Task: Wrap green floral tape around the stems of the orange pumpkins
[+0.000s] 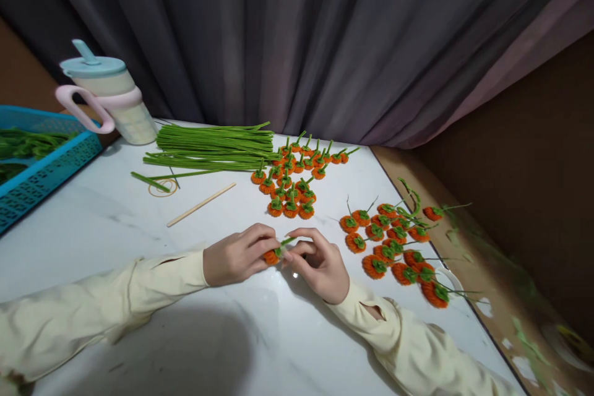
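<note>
My left hand (244,255) holds a small orange chenille pumpkin (271,257) between its closed fingertips, low over the white table. Its green stem points up and right, toward my right hand (320,263). The thumb and index finger of that hand are bent around the stem, with the thumb tip against the green top. Just beyond my hands stands a cluster of similar pumpkins with short thick green stems (291,209). Right of my right hand lies another group, with thin wiry stems (375,266).
A bundle of green pipe cleaners (213,145) lies at the back. Nearer are a wooden stick (202,204) and a rubber band (162,187). A lidded tumbler (134,120) and a blue basket (51,164) stand left. A grey curtain (260,31) hangs behind the table.
</note>
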The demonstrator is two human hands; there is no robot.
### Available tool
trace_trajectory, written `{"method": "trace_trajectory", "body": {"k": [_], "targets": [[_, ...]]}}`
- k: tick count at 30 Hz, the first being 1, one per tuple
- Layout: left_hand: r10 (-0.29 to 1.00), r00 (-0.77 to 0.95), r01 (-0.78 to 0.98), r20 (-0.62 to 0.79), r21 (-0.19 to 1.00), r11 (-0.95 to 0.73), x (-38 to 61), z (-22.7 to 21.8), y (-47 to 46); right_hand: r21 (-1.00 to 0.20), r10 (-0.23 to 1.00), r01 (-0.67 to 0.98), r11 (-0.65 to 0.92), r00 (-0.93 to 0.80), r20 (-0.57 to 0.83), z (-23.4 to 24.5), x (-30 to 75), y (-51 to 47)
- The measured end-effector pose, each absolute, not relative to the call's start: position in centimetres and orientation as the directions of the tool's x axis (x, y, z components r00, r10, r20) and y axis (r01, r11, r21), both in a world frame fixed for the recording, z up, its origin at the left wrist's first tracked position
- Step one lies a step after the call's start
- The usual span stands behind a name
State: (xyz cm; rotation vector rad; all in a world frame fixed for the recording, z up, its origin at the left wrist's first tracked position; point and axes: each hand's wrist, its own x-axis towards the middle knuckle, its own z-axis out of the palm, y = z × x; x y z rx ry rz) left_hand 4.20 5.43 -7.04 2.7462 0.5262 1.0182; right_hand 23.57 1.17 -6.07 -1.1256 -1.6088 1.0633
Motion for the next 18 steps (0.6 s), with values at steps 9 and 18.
{"method": "trace_trajectory", "body": {"k": [9, 18], "targets": [[0.365, 0.7, 0.237, 0.614, 0.282, -0.93, 4.14, -7.41, 5.48, -0.986, 0.974, 0.121, 0.118, -0.208, 0.091, -5.86, 23.63, 1.33], [0.386, 0.714, 0.273, 0.585, 0.275, -0.922, 4.16, -7.08, 5.42, -0.979, 0.97, 0.147, 0.144, -0.218, 0.11, -5.76, 23.58, 1.38]]}}
